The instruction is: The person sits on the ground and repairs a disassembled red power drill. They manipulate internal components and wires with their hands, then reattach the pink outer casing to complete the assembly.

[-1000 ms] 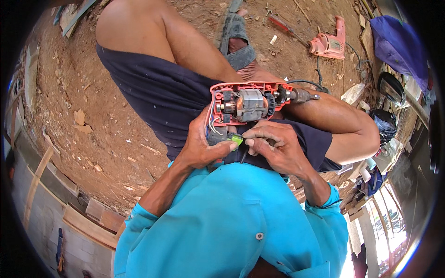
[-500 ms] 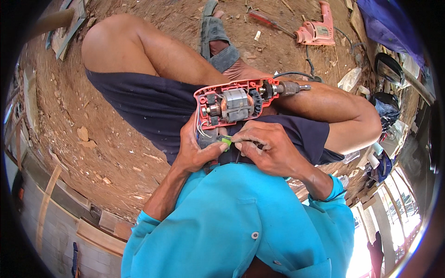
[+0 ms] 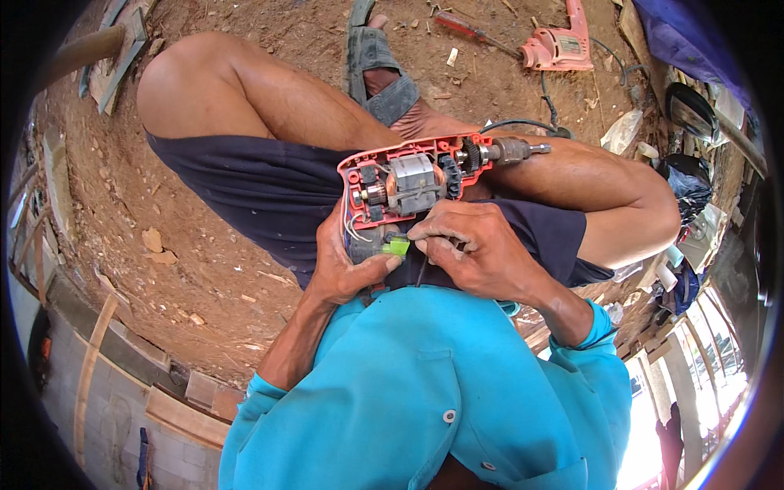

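An opened red power drill [image 3: 353,175] rests across my lap, its inner parts bare. Its motor [image 3: 412,184] sits in the middle, with gears and a metal chuck [image 3: 511,151] at the right end. My left hand [image 3: 339,268] is wrapped round the handle below, the thumb against a small bright green piece [image 3: 398,246] at the trigger switch. Thin pale wires [image 3: 354,225] run down beside it. Close to the green piece, my right hand [image 3: 474,245] pinches something slim and dark, too small to make out.
Beyond my crossed legs, a red casing half [image 3: 563,49] lies on the dirt with a red-handled screwdriver [image 3: 465,27] beside it. A dark cord [image 3: 510,124] passes behind the chuck. Plastic bags and scraps [image 3: 686,184] lie at the right. Timber and grey blocks [image 3: 114,392] stand lower left.
The green piece shows more fully, as my right fingertips have shifted slightly to the right of it. My left hand keeps its hold on the drill.
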A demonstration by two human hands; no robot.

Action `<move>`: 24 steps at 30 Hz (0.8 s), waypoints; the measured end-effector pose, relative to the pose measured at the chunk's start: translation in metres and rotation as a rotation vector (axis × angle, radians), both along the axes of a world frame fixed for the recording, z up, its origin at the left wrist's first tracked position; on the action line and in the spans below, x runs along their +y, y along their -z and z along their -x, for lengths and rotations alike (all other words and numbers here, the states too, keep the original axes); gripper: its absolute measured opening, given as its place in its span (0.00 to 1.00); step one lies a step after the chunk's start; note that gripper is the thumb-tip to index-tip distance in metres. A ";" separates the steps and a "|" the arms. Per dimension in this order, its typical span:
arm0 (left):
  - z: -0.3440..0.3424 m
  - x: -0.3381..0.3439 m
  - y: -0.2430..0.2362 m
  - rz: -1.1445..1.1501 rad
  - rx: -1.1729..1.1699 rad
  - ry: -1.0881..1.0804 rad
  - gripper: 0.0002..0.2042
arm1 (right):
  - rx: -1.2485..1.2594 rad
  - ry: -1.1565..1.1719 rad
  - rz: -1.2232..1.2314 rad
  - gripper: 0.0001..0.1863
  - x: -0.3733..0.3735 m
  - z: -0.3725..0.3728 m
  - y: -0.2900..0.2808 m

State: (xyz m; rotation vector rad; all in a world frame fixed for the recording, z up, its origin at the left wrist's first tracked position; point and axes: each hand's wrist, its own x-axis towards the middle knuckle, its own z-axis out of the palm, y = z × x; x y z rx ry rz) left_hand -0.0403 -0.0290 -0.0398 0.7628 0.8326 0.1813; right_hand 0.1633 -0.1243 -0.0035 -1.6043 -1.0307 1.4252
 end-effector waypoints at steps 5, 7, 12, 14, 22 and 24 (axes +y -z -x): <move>0.010 0.007 0.005 0.105 0.028 0.059 0.40 | 0.056 0.056 0.015 0.08 -0.003 0.005 -0.004; 0.010 0.008 0.005 0.139 0.031 0.062 0.42 | 0.062 0.066 0.011 0.08 -0.005 0.007 -0.005; 0.017 0.008 0.007 0.225 0.058 0.067 0.43 | 0.108 0.130 0.013 0.10 -0.014 0.018 -0.008; 0.015 0.007 0.006 0.255 0.027 0.010 0.44 | 0.079 0.147 -0.034 0.12 -0.018 0.026 -0.009; 0.035 0.005 0.016 0.365 -0.018 -0.067 0.54 | -0.064 0.176 -0.186 0.14 -0.025 0.054 -0.019; 0.043 0.001 0.015 0.376 0.026 -0.140 0.61 | -0.053 0.195 -0.187 0.14 -0.024 0.058 -0.020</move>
